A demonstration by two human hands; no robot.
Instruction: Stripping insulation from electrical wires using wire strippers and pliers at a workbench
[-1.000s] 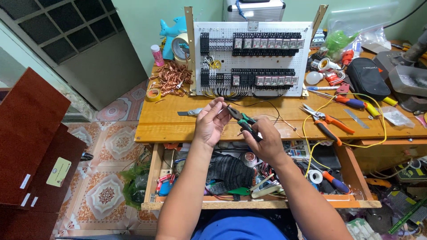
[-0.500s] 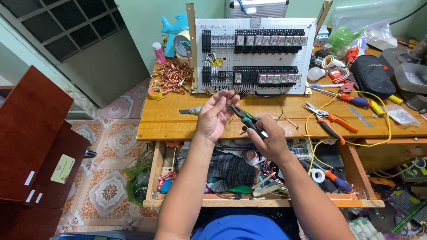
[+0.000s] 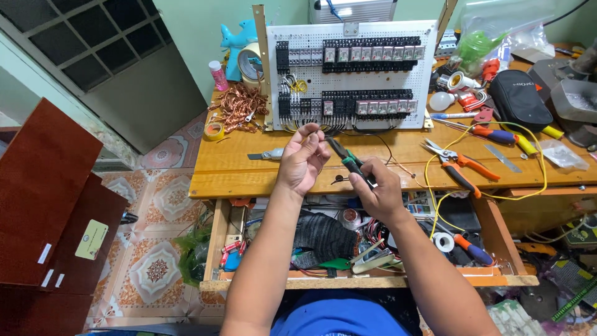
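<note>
Head view: my left hand (image 3: 301, 160) is raised over the wooden workbench (image 3: 261, 168), thumb and fingertips pinched shut on the end of a thin black wire (image 3: 373, 138) that loops away toward three o'clock and back to the white relay panel (image 3: 348, 74) at twelve o'clock. My right hand (image 3: 377, 190) is wrapped tightly around the green-and-black handles of the long-nose pliers (image 3: 346, 157), whose nose points to about ten o'clock and ends just beside my left fingertips; I cannot tell whether the tips actually bite the wire. A grey utility knife (image 3: 264, 155) lies on the bench at nine o'clock of my left hand. Orange-handled pliers (image 3: 459, 167) lie at three o'clock, crossed by a yellow wire (image 3: 497, 198). A heap of copper wire scraps (image 3: 239, 106) sits at ten o'clock. Below my hands, at six o'clock, the open drawer (image 3: 348, 281) is full of tools.
</note>
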